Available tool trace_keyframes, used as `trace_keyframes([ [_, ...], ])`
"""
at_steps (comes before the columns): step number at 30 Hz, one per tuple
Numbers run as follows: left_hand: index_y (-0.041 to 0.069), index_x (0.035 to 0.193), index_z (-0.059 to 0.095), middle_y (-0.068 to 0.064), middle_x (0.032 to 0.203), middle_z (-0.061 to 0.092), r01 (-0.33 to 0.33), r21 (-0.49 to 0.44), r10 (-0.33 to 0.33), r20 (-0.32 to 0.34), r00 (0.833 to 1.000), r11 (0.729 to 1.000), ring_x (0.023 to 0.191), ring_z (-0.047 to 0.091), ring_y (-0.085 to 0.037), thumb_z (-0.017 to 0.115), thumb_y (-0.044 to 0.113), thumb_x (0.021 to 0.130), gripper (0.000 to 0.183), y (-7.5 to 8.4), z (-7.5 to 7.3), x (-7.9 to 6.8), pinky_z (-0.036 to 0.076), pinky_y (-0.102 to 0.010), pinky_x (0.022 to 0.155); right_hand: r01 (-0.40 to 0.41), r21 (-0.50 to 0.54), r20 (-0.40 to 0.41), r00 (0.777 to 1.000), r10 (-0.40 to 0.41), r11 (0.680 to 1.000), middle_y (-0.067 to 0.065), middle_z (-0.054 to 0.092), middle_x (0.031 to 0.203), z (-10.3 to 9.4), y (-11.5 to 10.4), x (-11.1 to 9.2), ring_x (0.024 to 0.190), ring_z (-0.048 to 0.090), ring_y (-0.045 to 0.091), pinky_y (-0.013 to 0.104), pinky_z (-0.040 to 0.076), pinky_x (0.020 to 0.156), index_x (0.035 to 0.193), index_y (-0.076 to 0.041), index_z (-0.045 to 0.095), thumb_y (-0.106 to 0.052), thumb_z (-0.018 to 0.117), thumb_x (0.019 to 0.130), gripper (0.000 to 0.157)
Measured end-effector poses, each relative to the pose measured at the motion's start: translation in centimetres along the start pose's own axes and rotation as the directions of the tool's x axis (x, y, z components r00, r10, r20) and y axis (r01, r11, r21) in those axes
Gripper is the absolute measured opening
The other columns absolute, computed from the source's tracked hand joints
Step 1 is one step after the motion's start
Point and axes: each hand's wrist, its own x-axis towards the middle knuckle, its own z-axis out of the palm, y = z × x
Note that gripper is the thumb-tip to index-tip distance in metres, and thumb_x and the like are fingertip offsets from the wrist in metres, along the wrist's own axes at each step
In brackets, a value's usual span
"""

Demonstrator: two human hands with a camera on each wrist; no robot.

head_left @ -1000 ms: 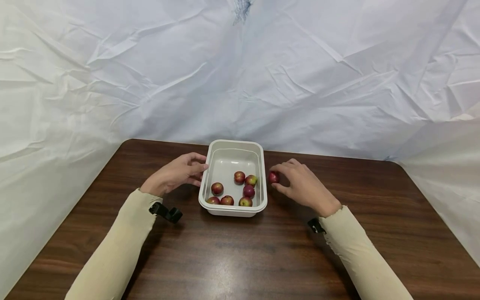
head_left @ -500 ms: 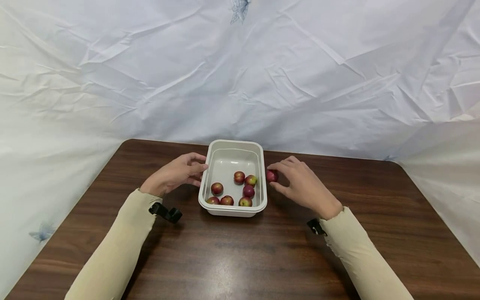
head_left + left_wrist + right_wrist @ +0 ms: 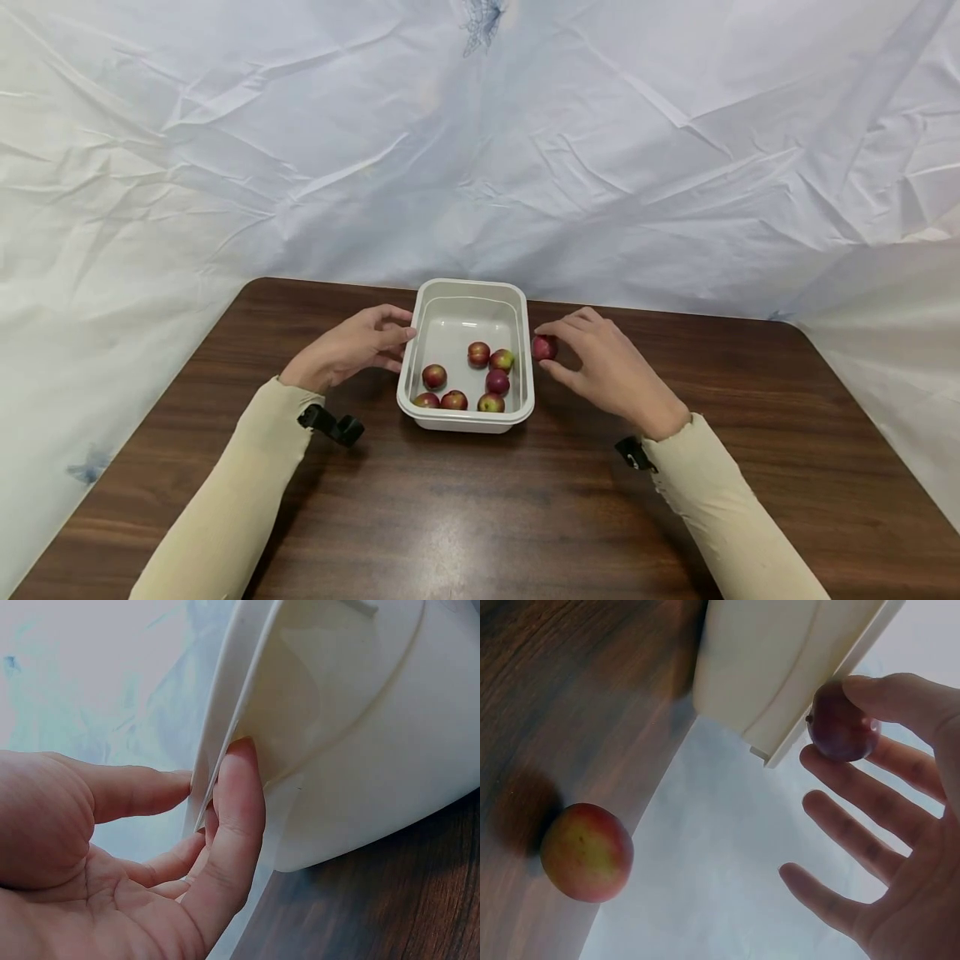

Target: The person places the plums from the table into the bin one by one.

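Note:
A pale plastic container stands on the brown table, with several red and yellow-green plums in its near half. At its left side, my left hand pinches the rim, thumb on the outer edge and index finger under it. My right hand holds a dark red plum between thumb and fingers, just outside the container's right rim. In the right wrist view this plum is level with the rim, the other fingers spread. Another plum rests on the table there; the head view hides it.
The dark wooden table reaches back to a creased white sheet, which also hangs along both sides. Black straps with small mounts are on both wrists.
My right hand has lifted the plum slightly and brought it a little closer to the container's right rim. The left hand, the container and the plums inside stay put.

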Motion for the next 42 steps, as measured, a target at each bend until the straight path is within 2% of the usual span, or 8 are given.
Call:
trace_keyframes([
  [4,-0.002,0.148,0.037,-0.029,0.137,0.057,-0.008,-0.015,0.008,0.009,1.000,1.000,0.104,0.069,-0.025,0.052,0.018,0.108,0.047,0.1,0.0,-0.1,0.062,-0.035,0.085,0.009,0.005,-0.015,1.000,-0.009,1.000,0.006,0.072,0.118,-0.1,-0.1,-0.1,0.112,0.059,0.025,0.048,0.052,0.096,0.125,-0.012,0.070,-0.027,0.078,0.092,0.037],
  [11,-0.002,0.147,0.037,-0.029,0.136,0.058,-0.008,-0.007,0.008,0.006,1.000,1.000,0.099,0.069,-0.021,0.053,0.018,0.108,0.047,0.1,0.0,-0.1,0.062,-0.035,0.084,0.018,0.007,-0.036,0.999,-0.018,1.000,0.006,0.071,0.119,-0.1,-0.4,-0.1,0.113,0.058,0.025,0.048,0.051,0.097,0.127,-0.012,0.069,-0.028,0.076,0.093,0.038],
  [16,-0.002,0.147,0.037,-0.029,0.135,0.058,-0.004,-0.007,0.004,-0.003,1.000,1.000,0.100,0.069,-0.022,0.052,0.018,0.108,0.047,0.1,0.0,-0.1,0.062,-0.035,0.084,0.041,0.012,-0.057,0.998,-0.040,0.999,0.004,0.071,0.118,-0.1,-0.8,0.0,0.112,0.058,0.024,0.046,0.051,0.096,0.126,-0.013,0.069,-0.029,0.076,0.093,0.037],
  [29,-0.002,0.148,0.037,-0.029,0.136,0.058,-0.001,-0.006,0.001,-0.002,1.000,1.000,0.100,0.068,-0.022,0.053,0.019,0.108,0.048,0.0,0.0,0.0,0.062,-0.035,0.084,0.058,0.011,-0.063,0.996,-0.057,0.998,0.003,0.071,0.119,0.3,-1.6,-0.1,0.113,0.057,0.022,0.046,0.050,0.097,0.127,-0.014,0.070,-0.031,0.077,0.093,0.039],
  [42,-0.002,0.148,0.036,-0.029,0.135,0.058,-0.002,-0.006,0.002,0.000,1.000,1.000,0.106,0.068,-0.027,0.053,0.019,0.108,0.048,-0.1,0.0,0.0,0.062,-0.035,0.084,0.111,0.001,-0.079,0.991,-0.110,0.994,0.001,0.072,0.119,0.9,-2.2,0.1,0.113,0.058,0.021,0.044,0.051,0.097,0.128,-0.012,0.069,-0.030,0.076,0.094,0.039],
])
